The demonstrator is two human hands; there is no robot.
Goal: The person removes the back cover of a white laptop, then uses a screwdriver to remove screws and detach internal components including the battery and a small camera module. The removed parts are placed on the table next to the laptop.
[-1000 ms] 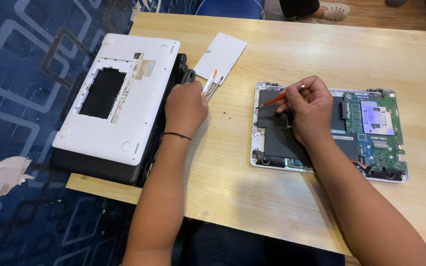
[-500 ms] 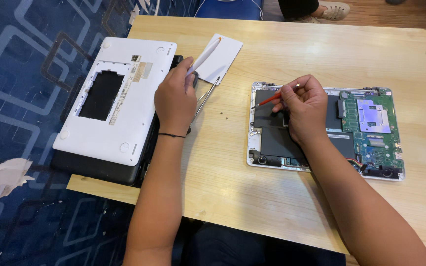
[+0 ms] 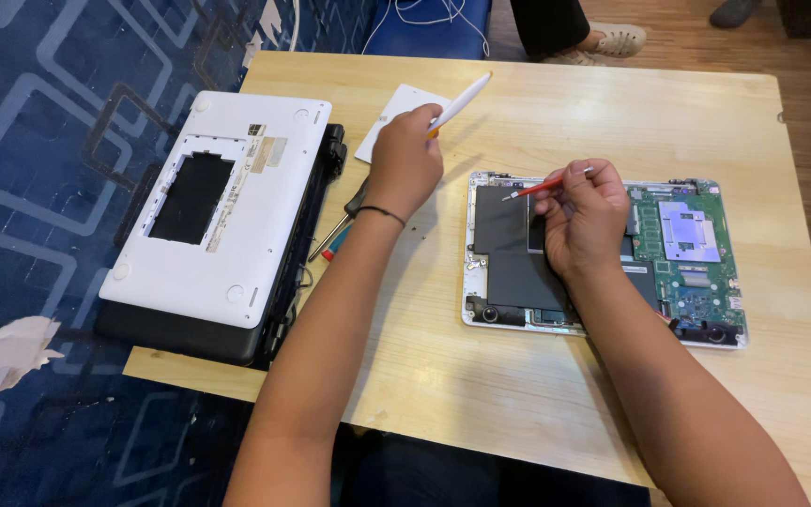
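Observation:
An opened laptop base (image 3: 687,253) lies on the wooden table (image 3: 481,376), showing a black battery (image 3: 504,253) and a green circuit board. My right hand (image 3: 586,221) rests on the battery and grips a thin red-handled tool (image 3: 542,185), tip pointing left. My left hand (image 3: 405,160) is raised above the table and holds a white pen-shaped tool (image 3: 459,101) slanting up to the right. A small white panel (image 3: 396,117) lies under that hand.
A white bottom cover (image 3: 222,202) with a rectangular cut-out lies on a black laptop (image 3: 190,338) at the table's left edge. Two screwdrivers (image 3: 338,235) lie beside it. Someone's shoes (image 3: 612,39) show beyond the far edge. Blue patterned carpet (image 3: 30,113) lies to the left.
My left hand picked up the white pen-shaped tool from beside the white cover and lifted it up and to the right. My right hand stayed on the battery.

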